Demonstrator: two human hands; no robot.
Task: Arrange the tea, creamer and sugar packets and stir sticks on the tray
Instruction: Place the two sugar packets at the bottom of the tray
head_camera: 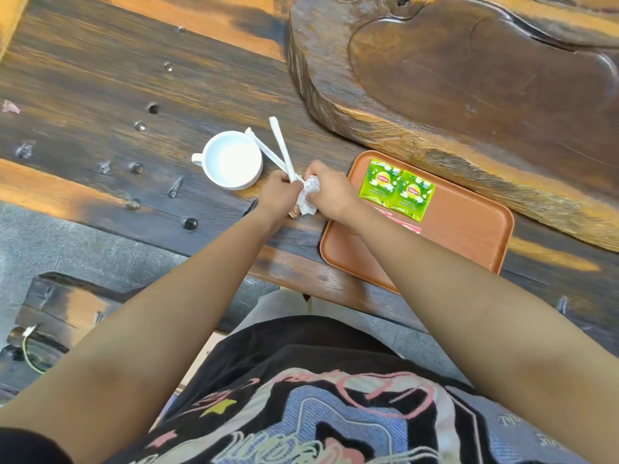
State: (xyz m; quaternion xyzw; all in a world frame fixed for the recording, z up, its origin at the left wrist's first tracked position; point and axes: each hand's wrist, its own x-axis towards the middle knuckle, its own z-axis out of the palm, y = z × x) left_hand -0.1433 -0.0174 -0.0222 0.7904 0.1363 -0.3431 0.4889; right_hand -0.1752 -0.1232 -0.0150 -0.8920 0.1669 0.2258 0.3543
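An orange tray (469,236) lies on the dark wooden table to my right. Two green tea packets (398,187) lie side by side at its far left corner, and a red-and-white packet (407,226) peeks out beside my right forearm. My left hand (278,195) is closed around two white paper-wrapped stir sticks (279,145), which fan upward past the cup. My right hand (330,192) pinches small white packets (310,195) just left of the tray. The two hands touch.
A white cup (232,160) stands left of the hands, its handle pointing left. A large carved wooden tea board (452,78) rises behind the tray. The table's near edge runs just below the tray. A bench end (67,306) sits lower left.
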